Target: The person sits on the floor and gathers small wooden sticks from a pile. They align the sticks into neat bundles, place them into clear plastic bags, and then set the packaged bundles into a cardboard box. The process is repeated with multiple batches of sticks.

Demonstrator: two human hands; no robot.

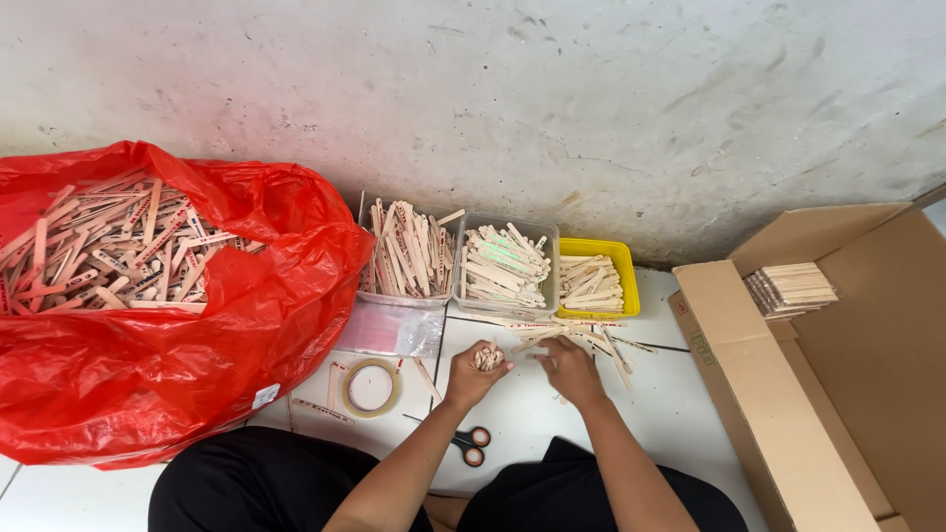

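While the left hand (473,372) grips a bundle of sticks (487,358) end-on, fingers closed around it, the right hand (569,366) covers loose sticks (591,337) on the floor; whether its fingers pinch one is hidden. Scissors (471,443) lie partly behind the forearm.

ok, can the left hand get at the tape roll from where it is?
Probably yes. The tape roll lies flat on the floor just left of the left hand, nothing between them. But that hand is closed on a bundle of sticks, so its grasp is taken.
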